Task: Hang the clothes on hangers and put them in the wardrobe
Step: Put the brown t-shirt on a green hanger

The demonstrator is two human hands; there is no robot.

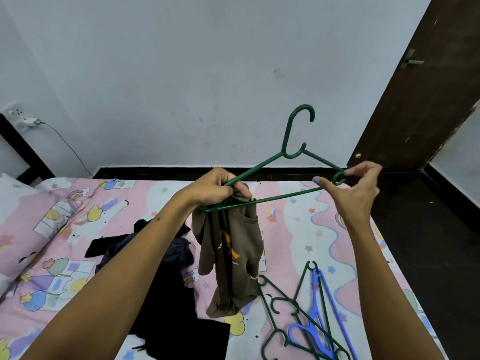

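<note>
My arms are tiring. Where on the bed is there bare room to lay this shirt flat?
Bare sheet lies right of the hanging shirt, between it and the bed's right edge, above the spare hangers. More lies at left beside the pillow. The middle is crowded with dark clothes, the near right with hangers.

The green hanger (pixel 285 162) at the centre of the frame looks like smooth, slightly glossy plastic, as do the green and blue hangers (pixel 309 318) at lower right. The brown shirt (pixel 233 255) hanging from it is soft matt cloth with an orange print. The bedsheet (pixel 306 229) is matt printed cotton-like cloth. The dark clothes (pixel 168 307) at lower centre are matt fabric. The wall (pixel 181 74) is matt, scuffed paint; the door (pixel 426 87) at upper right is dark wood.
</note>
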